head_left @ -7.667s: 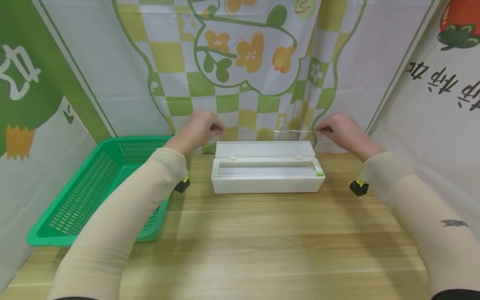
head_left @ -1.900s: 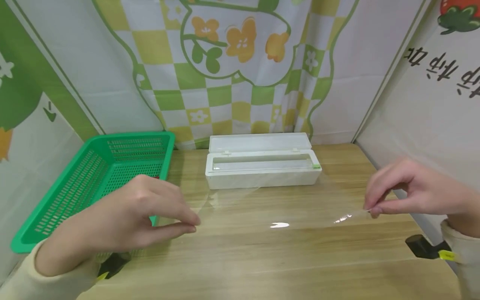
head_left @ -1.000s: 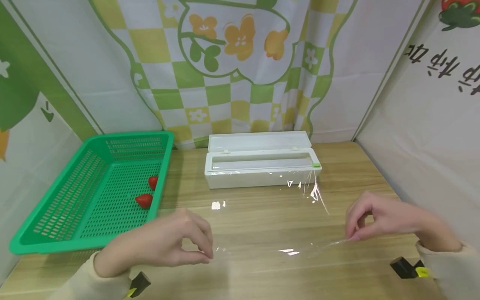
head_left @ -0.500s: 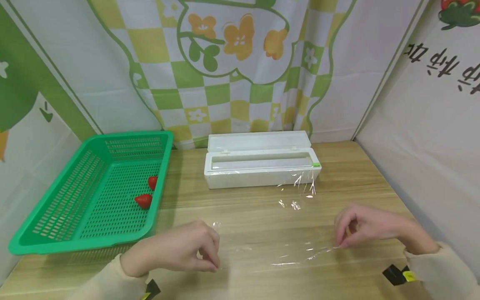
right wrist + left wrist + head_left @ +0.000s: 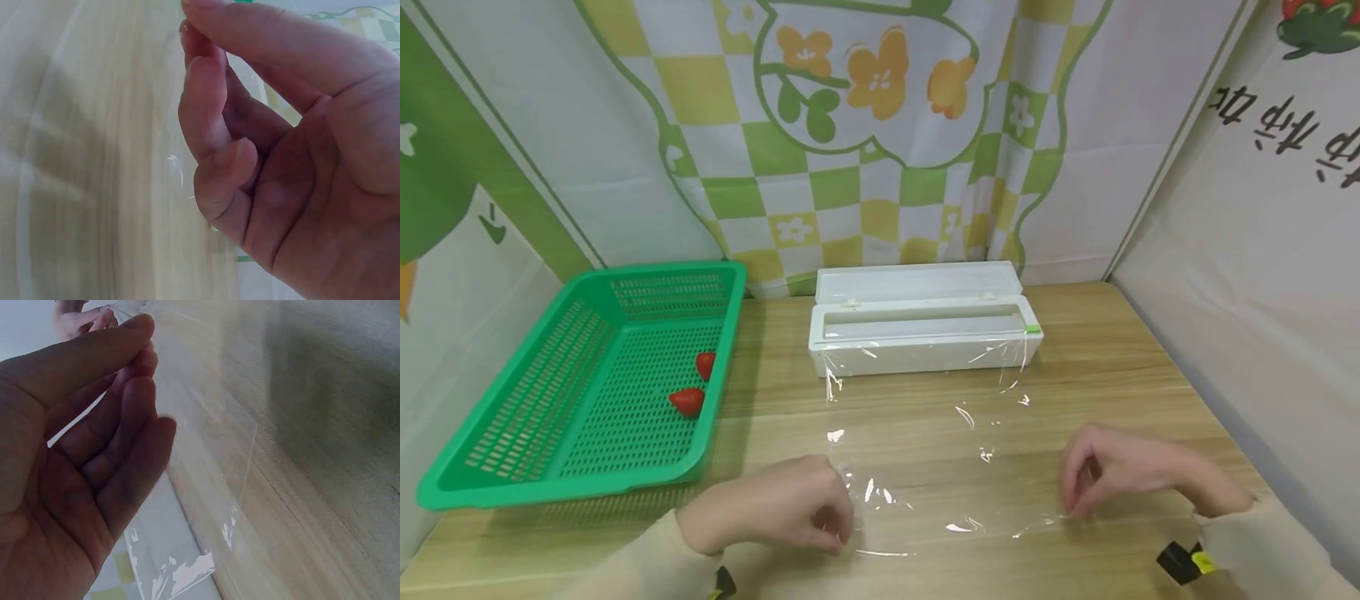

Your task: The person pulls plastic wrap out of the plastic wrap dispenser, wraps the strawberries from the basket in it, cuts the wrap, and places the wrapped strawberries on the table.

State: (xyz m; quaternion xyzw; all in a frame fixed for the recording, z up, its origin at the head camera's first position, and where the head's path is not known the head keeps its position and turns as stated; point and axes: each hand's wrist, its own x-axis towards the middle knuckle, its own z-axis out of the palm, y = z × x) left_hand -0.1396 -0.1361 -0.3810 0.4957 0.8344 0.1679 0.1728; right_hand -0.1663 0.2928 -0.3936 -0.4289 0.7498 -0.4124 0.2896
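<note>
A sheet of clear cling film [image 5: 925, 467] stretches from a white cling film dispenser box [image 5: 917, 360] toward me, just over the wooden table. My left hand [image 5: 782, 507] pinches its near left corner between thumb and forefinger. At the near right corner my right hand [image 5: 1127, 468] pinches the film in the same way. Glints and small wrinkles show along the sheet's edges. In the left wrist view the film [image 5: 212, 462] hangs beyond the curled fingers. The dispenser's lid [image 5: 917, 283] stands raised, and a green cutter slider [image 5: 1032, 329] sits at its right end.
A green plastic basket [image 5: 580, 485] stands at the left, holding a red strawberry [image 5: 687, 402] and another strawberry [image 5: 705, 365] by its right wall. A patterned curtain [image 5: 880, 192] hangs behind the box. The wooden table [image 5: 1120, 358] ends at a white cloth wall on the right.
Both hands have come from behind the box toward me, drawing the film out over the table. In the last second they have sunk lower and closer together.
</note>
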